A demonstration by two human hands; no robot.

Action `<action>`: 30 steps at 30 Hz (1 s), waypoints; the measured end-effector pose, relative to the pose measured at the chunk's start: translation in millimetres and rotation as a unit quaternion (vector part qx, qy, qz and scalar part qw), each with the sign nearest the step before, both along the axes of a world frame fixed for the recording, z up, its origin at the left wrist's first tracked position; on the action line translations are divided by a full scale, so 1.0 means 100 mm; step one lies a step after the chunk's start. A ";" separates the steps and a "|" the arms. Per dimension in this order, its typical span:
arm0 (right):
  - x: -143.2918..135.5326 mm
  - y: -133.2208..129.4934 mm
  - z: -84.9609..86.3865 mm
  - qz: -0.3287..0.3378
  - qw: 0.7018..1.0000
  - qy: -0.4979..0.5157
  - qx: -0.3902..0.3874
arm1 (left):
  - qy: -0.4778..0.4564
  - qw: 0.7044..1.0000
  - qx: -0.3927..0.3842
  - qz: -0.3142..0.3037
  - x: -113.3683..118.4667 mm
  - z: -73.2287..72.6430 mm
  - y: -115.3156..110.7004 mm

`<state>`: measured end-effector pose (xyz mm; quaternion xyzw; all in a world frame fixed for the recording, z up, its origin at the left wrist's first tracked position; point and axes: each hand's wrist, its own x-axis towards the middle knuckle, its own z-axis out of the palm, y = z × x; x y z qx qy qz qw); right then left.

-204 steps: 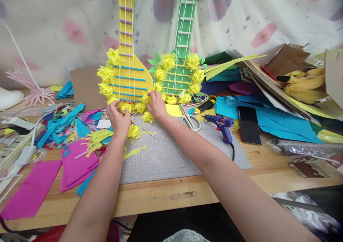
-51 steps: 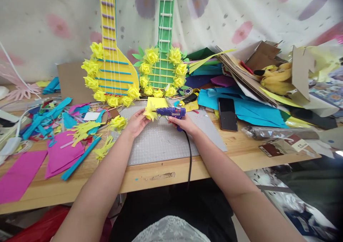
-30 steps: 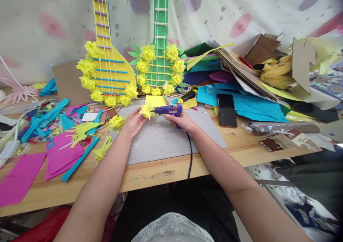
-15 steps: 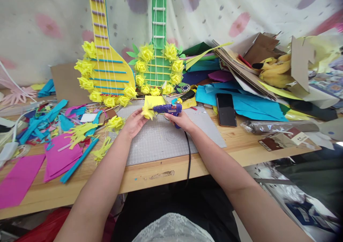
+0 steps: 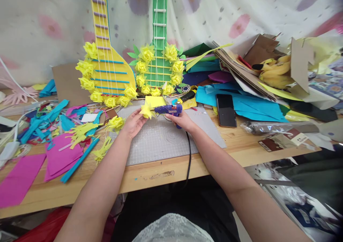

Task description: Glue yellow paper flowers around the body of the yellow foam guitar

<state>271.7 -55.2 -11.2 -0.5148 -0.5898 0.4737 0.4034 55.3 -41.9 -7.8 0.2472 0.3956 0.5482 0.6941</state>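
Note:
My left hand (image 5: pixel 133 124) pinches a yellow paper flower (image 5: pixel 147 110) above the grey cutting mat (image 5: pixel 160 149). In my right hand (image 5: pixel 182 120) is a purple hot glue gun (image 5: pixel 167 109), its nozzle pointing left at the flower, close to its petals; whether they touch I cannot tell. The gun's black cord (image 5: pixel 189 156) runs down over the table's front edge. Behind the gun lies a yellow paper square (image 5: pixel 155 101). Just left of my left hand rests another yellow paper flower (image 5: pixel 115 123).
At the back stand a yellow paper guitar (image 5: pixel 115 69) and a green paper guitar (image 5: pixel 159 61), both trimmed with yellow flowers. Paper scraps and magenta sheets (image 5: pixel 63 156) cover the left side. A phone (image 5: pixel 226 110) lies on blue paper (image 5: pixel 252 106) at right, before piled cardboard (image 5: pixel 241 67).
The yellow flower in my left hand has shifted slightly left and turned, opening a little more distance from the glue gun's body. My right hand still holds the gun in nearly the same place.

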 end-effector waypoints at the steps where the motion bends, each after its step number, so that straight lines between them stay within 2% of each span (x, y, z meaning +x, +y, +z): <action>1: 0.00 0.00 0.01 0.003 1.000 -0.002 0.000 | 0.000 1.000 0.000 0.002 0.00 0.00 0.00; 9: -0.02 -0.05 0.06 0.038 0.999 0.015 0.017 | 0.006 1.000 0.009 0.002 -0.01 -0.03 0.01; 14: -0.04 -0.06 0.09 0.029 0.999 0.020 0.014 | 0.007 1.000 0.019 -0.020 -0.01 -0.06 0.01; 21: -0.02 -0.07 0.10 0.002 1.000 0.023 0.005 | 0.011 1.000 0.010 -0.015 0.02 -0.03 -0.01; 30: -0.02 -0.06 0.09 0.029 0.999 0.039 0.011 | 0.004 1.000 0.009 -0.016 0.01 -0.04 -0.01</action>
